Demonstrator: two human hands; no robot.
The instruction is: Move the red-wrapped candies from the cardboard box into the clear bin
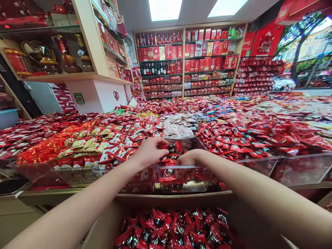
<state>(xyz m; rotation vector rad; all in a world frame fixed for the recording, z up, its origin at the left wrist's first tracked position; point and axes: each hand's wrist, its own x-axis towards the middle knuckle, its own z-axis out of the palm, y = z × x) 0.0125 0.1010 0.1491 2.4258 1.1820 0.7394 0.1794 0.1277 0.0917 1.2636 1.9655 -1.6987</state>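
Note:
A clear plastic bin [203, 186] in front of me holds red-and-black wrapped candies [167, 176]. My left hand [151, 150] is at the bin's left side, its thumb and fingers closed on a wrapped candy [175, 147] near the rim. Down inside the same bin is my right hand [186, 162], fingers curled and pointing downward among the candies. Its fingertips show only dimly through the clear front wall, so what they grip is hidden. Below the bin, an open cardboard box [176, 198] contains many more of the same red-and-black candies [173, 230].
Heaps of red packets [233, 135] flank the bin on the right, with red and white packets [121, 147] on the left. White packets [177, 125] lie behind it. Other clear bins [306, 167] line the counter front. Stocked shelves [184, 65] stand at the back.

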